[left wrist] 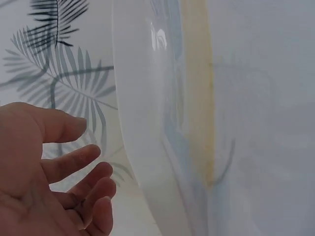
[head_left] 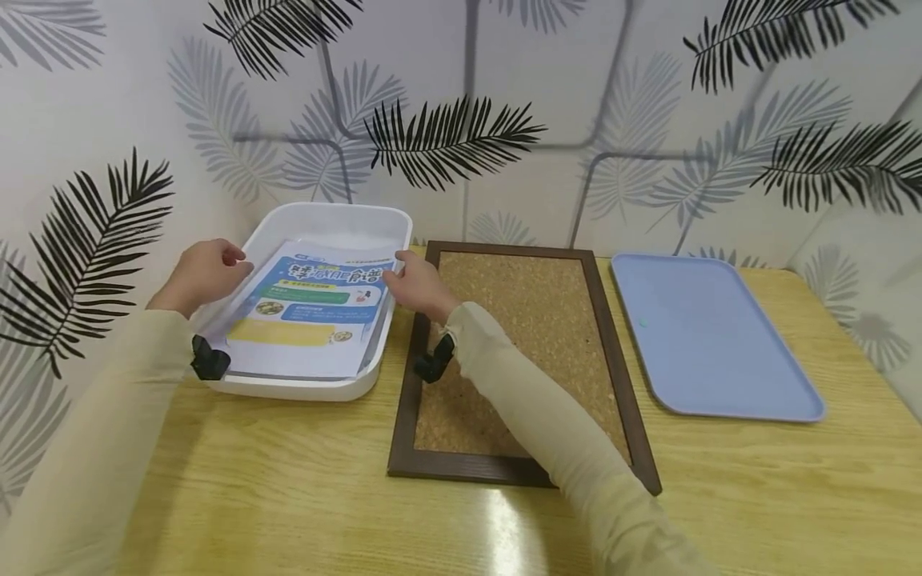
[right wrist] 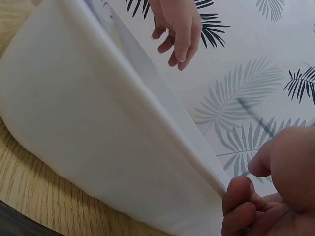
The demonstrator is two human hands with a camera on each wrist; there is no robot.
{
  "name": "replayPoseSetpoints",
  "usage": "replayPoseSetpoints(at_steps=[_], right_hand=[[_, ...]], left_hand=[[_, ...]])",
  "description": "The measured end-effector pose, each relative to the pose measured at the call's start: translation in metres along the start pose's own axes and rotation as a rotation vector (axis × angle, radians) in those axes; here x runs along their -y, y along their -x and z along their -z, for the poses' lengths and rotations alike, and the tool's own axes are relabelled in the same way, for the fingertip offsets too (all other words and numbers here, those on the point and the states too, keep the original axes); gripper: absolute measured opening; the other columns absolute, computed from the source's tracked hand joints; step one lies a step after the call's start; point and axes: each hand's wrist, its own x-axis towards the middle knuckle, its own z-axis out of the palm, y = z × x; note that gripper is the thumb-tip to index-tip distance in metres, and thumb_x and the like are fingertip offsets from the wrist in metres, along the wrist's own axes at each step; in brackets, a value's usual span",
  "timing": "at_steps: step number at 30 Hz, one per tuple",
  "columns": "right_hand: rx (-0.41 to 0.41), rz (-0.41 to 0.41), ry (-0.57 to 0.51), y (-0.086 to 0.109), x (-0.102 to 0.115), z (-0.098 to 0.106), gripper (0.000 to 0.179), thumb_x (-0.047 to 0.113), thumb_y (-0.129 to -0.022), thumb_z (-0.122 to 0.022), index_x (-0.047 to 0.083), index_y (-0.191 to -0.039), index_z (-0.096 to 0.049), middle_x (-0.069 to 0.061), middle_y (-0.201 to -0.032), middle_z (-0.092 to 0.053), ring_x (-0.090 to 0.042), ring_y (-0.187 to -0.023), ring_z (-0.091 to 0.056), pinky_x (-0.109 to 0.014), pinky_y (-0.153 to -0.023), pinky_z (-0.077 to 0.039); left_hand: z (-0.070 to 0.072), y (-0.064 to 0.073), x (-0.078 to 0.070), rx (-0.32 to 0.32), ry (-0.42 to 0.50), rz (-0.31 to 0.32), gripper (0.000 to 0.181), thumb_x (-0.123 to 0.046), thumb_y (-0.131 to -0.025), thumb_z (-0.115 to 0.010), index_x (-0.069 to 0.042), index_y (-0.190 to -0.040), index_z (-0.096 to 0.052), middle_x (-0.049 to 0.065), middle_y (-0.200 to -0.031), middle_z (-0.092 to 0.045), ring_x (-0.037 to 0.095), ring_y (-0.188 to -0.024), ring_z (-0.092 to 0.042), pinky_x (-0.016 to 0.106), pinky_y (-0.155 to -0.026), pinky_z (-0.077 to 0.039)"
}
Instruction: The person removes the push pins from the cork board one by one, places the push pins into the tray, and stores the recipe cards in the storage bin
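Note:
A white plastic tray [head_left: 338,214] with raised sides stands at the back left of the table. In it lies a stack of papers, the top one a printed sheet [head_left: 317,300] in blue, green and yellow. My left hand [head_left: 209,272] hovers by the tray's left rim, fingers loosely bent; the left wrist view shows this hand [left wrist: 64,172] apart from the rim and holding nothing. At the right rim is my right hand [head_left: 421,286], near the sheet's upper right corner. Its fingertips [right wrist: 238,189] meet the rim in the right wrist view, with a gap below the thumb.
A cork board [head_left: 519,344] in a dark brown frame lies flat right of the white tray, under my right forearm. Farther right is a shallow light-blue tray [head_left: 713,336]. A leaf-patterned wall covering [head_left: 504,72] rises behind the wooden table [head_left: 317,464].

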Motion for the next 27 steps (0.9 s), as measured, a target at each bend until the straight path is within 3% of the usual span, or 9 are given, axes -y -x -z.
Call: replayPoseSetpoints(at_steps=[4, 10, 15, 22, 27], right_hand=[[-0.002, 0.01, -0.015, -0.002, -0.004, 0.002, 0.057, 0.026, -0.1, -0.05, 0.004, -0.149, -0.031, -0.011, -0.105, -0.061, -0.019, -0.085, -0.061, -0.024, -0.068, -0.048], [0.037, 0.038, -0.1, 0.002, -0.009, 0.003, 0.056, 0.023, -0.1, -0.05, 0.004, -0.149, -0.03, -0.01, -0.091, -0.059, -0.033, -0.085, -0.063, -0.025, -0.061, -0.045], [0.055, 0.11, -0.149, 0.008, -0.014, 0.005, 0.052, 0.019, -0.101, -0.048, 0.002, -0.148, -0.032, -0.008, -0.08, -0.057, -0.026, -0.072, -0.057, -0.021, -0.057, -0.041], [0.073, 0.216, -0.165, 0.014, -0.027, 0.009, 0.048, 0.013, -0.101, -0.044, -0.002, -0.145, -0.034, -0.023, -0.09, -0.058, -0.043, -0.084, -0.06, -0.021, -0.061, -0.044], [0.1, 0.233, -0.142, 0.022, -0.032, 0.015, 0.047, 0.013, -0.1, -0.047, 0.0, -0.144, -0.036, -0.025, -0.095, -0.058, -0.039, -0.084, -0.062, -0.022, -0.061, -0.045]], left_hand=[[-0.005, 0.002, -0.015, 0.034, -0.022, -0.077, 0.05, -0.026, -0.097, -0.048, 0.014, -0.127, -0.044, 0.036, -0.125, -0.045, 0.047, -0.113, -0.044, 0.058, -0.096, -0.039], [-0.012, 0.008, -0.023, 0.093, -0.035, -0.101, 0.051, -0.027, -0.098, -0.049, 0.015, -0.126, -0.044, 0.036, -0.125, -0.047, 0.047, -0.112, -0.046, 0.057, -0.095, -0.04], [-0.014, 0.012, -0.025, 0.12, -0.065, -0.159, 0.05, -0.025, -0.097, -0.05, 0.016, -0.124, -0.045, 0.038, -0.125, -0.048, 0.048, -0.113, -0.046, 0.059, -0.096, -0.04], [-0.017, 0.02, -0.036, 0.159, -0.08, -0.199, 0.053, -0.025, -0.097, -0.052, 0.016, -0.129, -0.043, 0.036, -0.131, -0.046, 0.048, -0.116, -0.048, 0.058, -0.096, -0.04], [-0.016, 0.026, -0.043, 0.181, -0.087, -0.256, 0.057, -0.024, -0.096, -0.053, 0.019, -0.131, -0.04, 0.037, -0.133, -0.044, 0.047, -0.113, -0.05, 0.057, -0.093, -0.041]])
